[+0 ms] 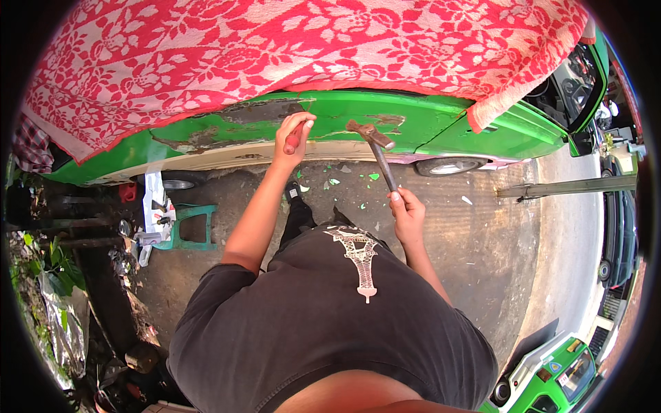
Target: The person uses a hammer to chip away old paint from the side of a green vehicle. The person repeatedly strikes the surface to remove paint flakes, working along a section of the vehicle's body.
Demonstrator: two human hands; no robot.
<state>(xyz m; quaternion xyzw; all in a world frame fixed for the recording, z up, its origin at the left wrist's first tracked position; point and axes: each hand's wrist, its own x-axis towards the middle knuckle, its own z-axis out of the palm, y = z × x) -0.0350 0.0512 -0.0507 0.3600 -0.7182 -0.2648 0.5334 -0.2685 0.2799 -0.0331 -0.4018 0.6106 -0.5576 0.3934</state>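
My left hand is wrapped around a red-handled tool, perhaps a screwdriver. Its handle end faces me, and most of the tool is hidden by my fingers. That hand is up at the side of a green vehicle body, beside a grey-brown patch of stripped paint. In my right hand is the lower handle of a hammer with a rusty steel head. The hammer head is raised in front of the green panel, near a smaller chipped patch; whether it touches cannot be told.
A red and pink floral blanket drapes over the vehicle. Green paint flakes litter the concrete floor. At left stands a teal plastic stool with items on it. A post rises at right; another green vehicle is lower right.
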